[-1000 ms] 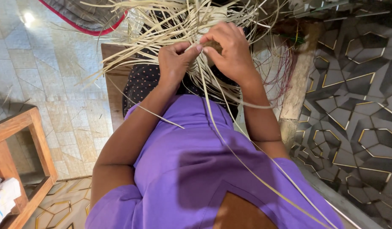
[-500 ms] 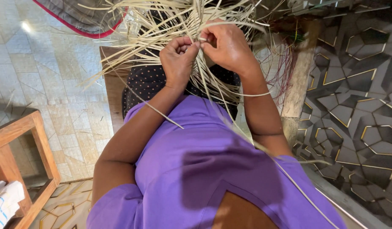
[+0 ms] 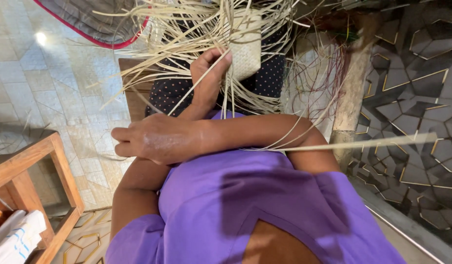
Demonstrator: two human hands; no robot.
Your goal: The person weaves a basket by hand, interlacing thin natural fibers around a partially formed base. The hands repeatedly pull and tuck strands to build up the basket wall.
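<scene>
A small woven straw piece (image 3: 245, 44) with several long loose strips (image 3: 177, 29) rests on my lap over dark dotted cloth (image 3: 172, 93). My left hand (image 3: 209, 73) grips its lower left edge, thumb pressed on the weave. My right arm crosses my body to the left. There my right hand (image 3: 147, 142) is closed in a fist, and a thin strip appears to run from it up towards the weave. One long flat strip (image 3: 358, 143) sticks out to the right behind my right elbow.
A wooden frame (image 3: 45, 171) stands at lower left with white folded items (image 3: 20, 239) inside. Pale tiled floor (image 3: 50, 88) lies to the left, and a grey cloth with red edging (image 3: 89, 24) at the top left. A dark geometric patterned wall (image 3: 417, 98) and a wooden post (image 3: 353, 93) are on the right.
My right hand left the weave and swept down and across to the left, closed in a fist. My left hand stayed on the woven piece.
</scene>
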